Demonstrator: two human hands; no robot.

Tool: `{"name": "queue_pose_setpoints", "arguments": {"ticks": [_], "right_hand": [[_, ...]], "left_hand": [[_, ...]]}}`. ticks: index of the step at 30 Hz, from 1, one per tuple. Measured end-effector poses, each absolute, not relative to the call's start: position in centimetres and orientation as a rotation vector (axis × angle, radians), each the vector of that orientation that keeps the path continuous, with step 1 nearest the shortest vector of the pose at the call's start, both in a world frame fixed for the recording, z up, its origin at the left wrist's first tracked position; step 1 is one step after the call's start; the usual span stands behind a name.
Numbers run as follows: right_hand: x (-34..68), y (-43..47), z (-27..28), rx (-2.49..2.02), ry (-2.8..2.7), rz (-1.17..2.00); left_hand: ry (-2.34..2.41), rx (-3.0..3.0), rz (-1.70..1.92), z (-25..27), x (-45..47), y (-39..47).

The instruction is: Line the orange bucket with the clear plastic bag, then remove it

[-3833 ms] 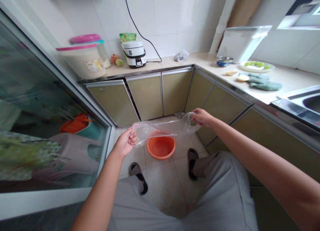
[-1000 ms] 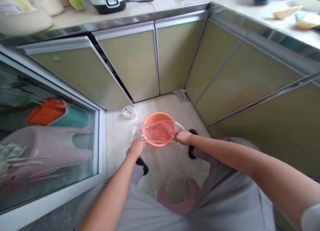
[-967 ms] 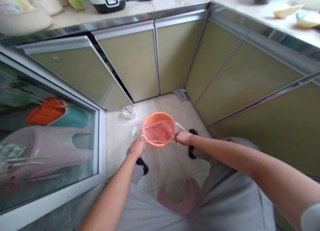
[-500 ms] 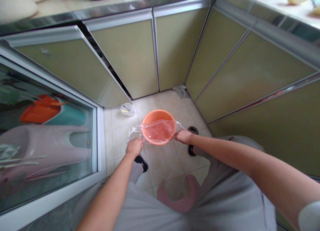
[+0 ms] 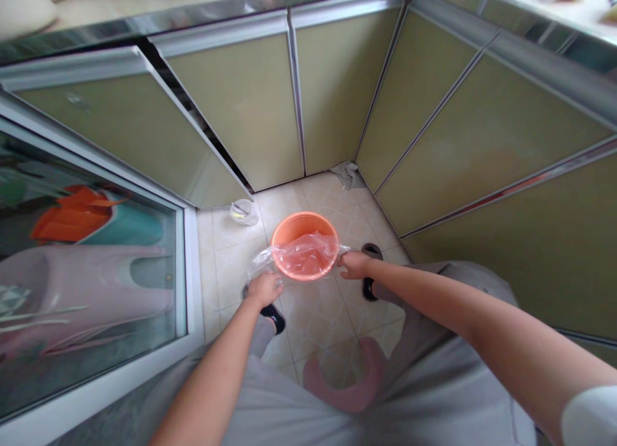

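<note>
An orange bucket [image 5: 301, 222] stands on the tiled floor between my feet. A clear plastic bag [image 5: 308, 256] lies across its mouth and sags inside, with loose crumpled film hanging past the left rim. At the bucket's near left side, my left hand [image 5: 265, 288] has its fingers closed on the bag's edge. My right hand [image 5: 354, 265] is at the right rim, fingers curled at the other end of the film. Part of the fingers on both hands is hidden.
A small clear tub [image 5: 244, 212] sits on the floor by the left cabinet door [image 5: 120, 124], which is ajar. A grey cloth [image 5: 348, 174] lies in the corner. Below me is a pink curved seat [image 5: 344, 394]. A glass door [image 5: 96, 292] stands at left.
The film has gone from stretched across the bucket to bunched and sagging deeper into it. Both hands have shifted slightly, and the right fingers look a little more spread.
</note>
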State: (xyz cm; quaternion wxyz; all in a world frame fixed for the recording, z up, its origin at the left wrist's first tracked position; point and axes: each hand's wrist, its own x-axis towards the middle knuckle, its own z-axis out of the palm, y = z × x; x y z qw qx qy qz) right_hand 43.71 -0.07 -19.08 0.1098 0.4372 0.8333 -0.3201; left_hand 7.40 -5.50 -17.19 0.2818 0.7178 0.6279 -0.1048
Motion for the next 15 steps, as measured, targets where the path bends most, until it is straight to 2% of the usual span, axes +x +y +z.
{"name": "queue_pose_setpoints", "arguments": {"ticks": [7,15], "right_hand": [[42.3,1.9,-17.0,2.009,2.233,-0.963],[40.2,4.1,-19.4,2.559,1.940,-1.153]], "left_hand": [[2.047,1.692,0.105,-15.6,9.3,-3.2],[2.056,1.317,0.586,-19.0,9.1,0.2]]}}
